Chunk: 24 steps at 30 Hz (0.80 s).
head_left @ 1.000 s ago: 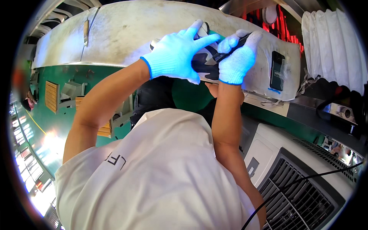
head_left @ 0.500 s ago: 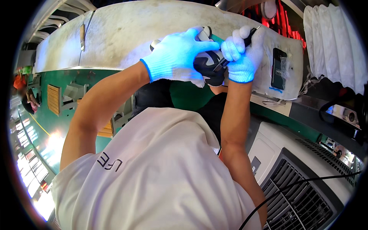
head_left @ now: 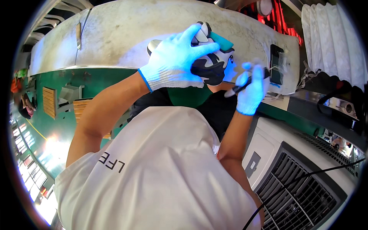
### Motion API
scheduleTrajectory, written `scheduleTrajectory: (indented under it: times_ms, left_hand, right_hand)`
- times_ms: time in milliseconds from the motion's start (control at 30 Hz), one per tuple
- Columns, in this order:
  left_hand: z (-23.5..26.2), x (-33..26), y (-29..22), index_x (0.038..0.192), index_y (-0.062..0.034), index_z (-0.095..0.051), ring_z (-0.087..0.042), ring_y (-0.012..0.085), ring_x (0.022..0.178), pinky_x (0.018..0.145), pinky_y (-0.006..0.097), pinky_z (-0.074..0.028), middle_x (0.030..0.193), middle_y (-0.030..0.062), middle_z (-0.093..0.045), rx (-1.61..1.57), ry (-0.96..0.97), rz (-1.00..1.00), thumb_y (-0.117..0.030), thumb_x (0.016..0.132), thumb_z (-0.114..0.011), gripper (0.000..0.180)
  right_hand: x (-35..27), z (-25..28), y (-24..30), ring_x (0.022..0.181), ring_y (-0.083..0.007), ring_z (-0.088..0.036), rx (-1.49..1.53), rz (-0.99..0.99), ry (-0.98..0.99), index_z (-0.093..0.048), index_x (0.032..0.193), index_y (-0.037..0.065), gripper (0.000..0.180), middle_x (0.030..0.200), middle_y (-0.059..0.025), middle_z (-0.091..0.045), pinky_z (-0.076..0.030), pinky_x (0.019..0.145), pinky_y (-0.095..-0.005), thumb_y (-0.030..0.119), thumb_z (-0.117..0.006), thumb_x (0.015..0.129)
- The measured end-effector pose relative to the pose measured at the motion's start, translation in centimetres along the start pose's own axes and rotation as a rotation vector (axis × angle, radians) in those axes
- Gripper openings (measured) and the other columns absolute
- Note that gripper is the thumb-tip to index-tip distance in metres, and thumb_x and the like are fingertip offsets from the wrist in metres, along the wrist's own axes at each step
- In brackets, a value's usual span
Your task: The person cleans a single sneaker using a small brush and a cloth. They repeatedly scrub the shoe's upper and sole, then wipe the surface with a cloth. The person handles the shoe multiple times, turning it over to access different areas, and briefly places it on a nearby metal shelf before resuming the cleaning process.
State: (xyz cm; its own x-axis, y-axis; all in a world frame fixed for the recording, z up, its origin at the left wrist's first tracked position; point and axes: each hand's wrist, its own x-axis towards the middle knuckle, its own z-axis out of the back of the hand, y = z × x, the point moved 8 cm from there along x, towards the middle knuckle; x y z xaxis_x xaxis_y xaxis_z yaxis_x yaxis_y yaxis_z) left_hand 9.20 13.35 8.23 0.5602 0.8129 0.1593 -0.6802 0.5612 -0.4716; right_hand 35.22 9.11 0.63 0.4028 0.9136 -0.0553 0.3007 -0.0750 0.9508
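Since the earlier frame our right hand [head_left: 251, 91] has come away from the shoe [head_left: 209, 61] and now sits lower and to the right of it, while our left hand [head_left: 177, 60] stays on top of the shoe. We see the left hand in a pale knitted glove, its fingers spread and laid over the upper side of the shoe, holding it against the grey worktable [head_left: 126, 34]. This shoe is black and white with a teal part at the far end, and it rests at the near edge of the table, just above a green apron [head_left: 188, 96]. Our right hand, also gloved, is closed around a thin dark tool [head_left: 245, 83] with a light tip that points left toward the shoe; the tip is close to the shoe but we cannot tell if it touches. On the table to the right lies a dark phone [head_left: 276, 63], apart from both hands. Lower right stands a white machine with a dark grille [head_left: 303, 191], and a black cable [head_left: 291, 184] runs across it.
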Motion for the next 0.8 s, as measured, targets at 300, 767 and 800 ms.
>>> scheduleTrajectory:
  times_ms: [300, 767, 800]
  left_hand:
    - [0.0, -1.2, -0.3, 0.155, -0.0338, -0.067, -0.067, 0.0426, 0.133, 0.108, 0.049, -0.061, 0.171, 0.0192, -0.044, 0.02, -0.06, -0.076, -0.041, 0.058, -0.104, 0.104]
    - [0.3, -2.2, -0.6, 0.157, -0.0293, -0.059, -0.067, 0.0415, 0.13, 0.105, 0.052, -0.06, 0.162, 0.0195, -0.048, 0.072, -0.175, -0.12, -0.035, 0.066, -0.099, 0.1]
    - [0.5, -2.2, -0.3, 0.16, -0.0275, -0.055, -0.068, 0.042, 0.13, 0.105, 0.052, -0.06, 0.162, 0.0198, -0.047, 0.02, -0.184, -0.12, -0.035, 0.067, -0.099, 0.103]
  right_hand:
    - [-4.2, -6.5, -0.8, 0.123, -0.0237, -0.072, -0.246, -0.102, 0.388, -0.053, 0.158, -0.004, 0.092, 0.143, -0.0141, -0.071, -0.062, 0.105, -0.0386, 0.006, -0.1, 0.08]
    - [-4.5, -7.7, 0.8, 0.109, -0.0241, -0.079, -0.657, -0.119, 0.295, -0.068, 0.137, -0.002, 0.071, 0.12, -0.0143, -0.082, -0.063, 0.1, -0.0396, 0.021, -0.1, 0.078]
    - [-4.3, -7.6, 0.5, 0.109, -0.0242, -0.079, -0.647, -0.123, 0.305, -0.068, 0.137, -0.002, 0.071, 0.12, -0.0144, -0.082, -0.064, 0.1, -0.0395, 0.021, -0.1, 0.078]
